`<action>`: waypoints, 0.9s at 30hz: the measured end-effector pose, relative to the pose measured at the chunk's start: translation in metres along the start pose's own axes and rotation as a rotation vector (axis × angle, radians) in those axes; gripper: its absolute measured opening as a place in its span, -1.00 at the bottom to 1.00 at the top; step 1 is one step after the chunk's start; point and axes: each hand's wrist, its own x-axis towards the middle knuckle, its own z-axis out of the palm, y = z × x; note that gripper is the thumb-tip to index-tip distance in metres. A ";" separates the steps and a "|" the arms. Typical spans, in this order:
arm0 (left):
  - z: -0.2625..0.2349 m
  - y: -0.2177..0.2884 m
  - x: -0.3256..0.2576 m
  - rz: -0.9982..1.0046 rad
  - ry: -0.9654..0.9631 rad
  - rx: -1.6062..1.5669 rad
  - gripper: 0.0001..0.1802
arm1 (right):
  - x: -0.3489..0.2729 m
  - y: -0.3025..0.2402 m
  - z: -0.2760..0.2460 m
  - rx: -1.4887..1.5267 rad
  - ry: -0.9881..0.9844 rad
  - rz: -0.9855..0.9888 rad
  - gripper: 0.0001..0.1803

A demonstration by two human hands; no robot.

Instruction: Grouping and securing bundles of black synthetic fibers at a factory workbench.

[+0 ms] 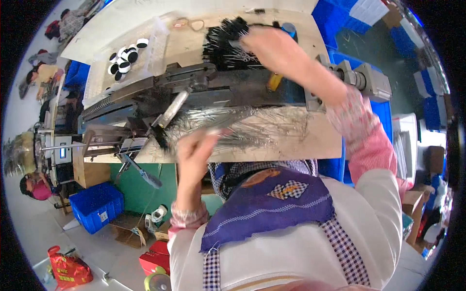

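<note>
My left hand (pixel 195 151) is above the front of the bench, by a spread of thin metal wires (pixel 257 128). Its fingers are curled together, and what they hold, if anything, is blurred. My right hand (pixel 267 44) reaches across to the back of the bench, over a pile of black bristle pieces with thin metal stems (pixel 225 41). Motion smears its fingertips, so their grip is unclear. Between the hands lies a long dark metal machine (pixel 242 87) with a lever arm (pixel 174 107) pointing down toward the left hand.
A clear plastic tray (pixel 158 41) with several black and white round caps (pixel 127 56) stands at the back left. A metal spindle unit (pixel 371 82) juts out at the right end. A yellow piece (pixel 274 81) sits by my right forearm. Blue crates (pixel 97 206) stand on the floor.
</note>
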 end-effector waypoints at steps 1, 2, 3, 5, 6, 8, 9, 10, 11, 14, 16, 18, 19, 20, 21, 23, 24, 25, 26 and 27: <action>0.023 0.002 0.017 0.132 -0.095 0.164 -0.77 | 0.013 0.016 0.004 -0.073 0.005 -0.009 -0.77; 0.039 0.009 0.038 0.044 -0.217 0.422 -0.74 | 0.026 0.027 0.002 -0.096 -0.106 0.078 -0.74; 0.053 0.004 0.056 0.087 -0.254 0.331 -0.69 | 0.030 0.034 0.006 -0.060 -0.016 -0.018 -0.73; 0.074 -0.011 0.095 0.068 -0.287 0.324 -0.68 | 0.022 0.039 -0.008 -0.038 0.062 -0.129 -0.73; 0.075 -0.017 0.107 0.068 -0.273 0.309 -0.68 | 0.007 0.025 -0.028 0.114 -0.099 -0.101 -0.73; 0.072 -0.029 0.122 0.195 -0.276 0.292 -0.71 | -0.018 0.006 -0.047 0.303 -0.282 -0.110 -0.77; 0.068 -0.019 0.121 0.182 -0.273 0.434 -0.75 | -0.027 0.008 -0.040 0.300 -0.257 -0.120 -0.79; 0.064 -0.012 0.118 0.172 -0.262 0.424 -0.75 | -0.035 0.005 -0.032 0.301 -0.235 -0.120 -0.81; 0.060 -0.008 0.115 0.321 -0.177 0.713 -0.77 | -0.033 0.002 -0.028 0.308 -0.251 -0.135 -0.81; 0.043 0.018 0.104 0.579 0.021 1.157 -0.87 | -0.022 -0.008 -0.017 0.369 -0.089 -0.286 -0.85; 0.031 0.018 0.096 0.674 0.068 1.232 -0.88 | -0.019 -0.018 -0.005 0.334 0.037 -0.245 -0.83; 0.020 0.018 0.082 0.693 0.206 1.180 -0.87 | -0.017 -0.024 0.001 0.333 0.081 -0.255 -0.82; 0.015 0.014 0.079 0.728 0.333 1.103 -0.86 | -0.014 -0.027 0.001 0.399 0.135 -0.225 -0.82; 0.009 0.002 0.086 1.000 0.571 0.991 -0.87 | -0.011 -0.028 0.001 0.465 0.193 -0.191 -0.82; 0.018 -0.003 0.071 0.756 0.565 0.650 -0.84 | -0.007 -0.028 0.006 0.469 0.215 -0.174 -0.82; 0.046 -0.014 0.037 0.295 0.452 0.099 -0.75 | 0.004 -0.032 0.017 0.527 0.094 -0.174 -0.82; 0.055 -0.024 0.034 0.086 0.349 -0.124 -0.70 | 0.008 -0.029 0.022 0.528 0.116 -0.152 -0.82; 0.049 -0.036 0.033 0.086 0.342 -0.101 -0.70 | 0.015 -0.028 0.028 0.518 0.072 -0.140 -0.82; 0.041 -0.050 0.034 -0.092 0.243 -0.462 -0.66 | 0.019 -0.030 0.031 0.505 0.028 -0.127 -0.81; 0.034 -0.059 0.037 -0.278 0.144 -0.827 -0.61 | 0.020 -0.034 0.031 0.552 0.018 -0.090 -0.81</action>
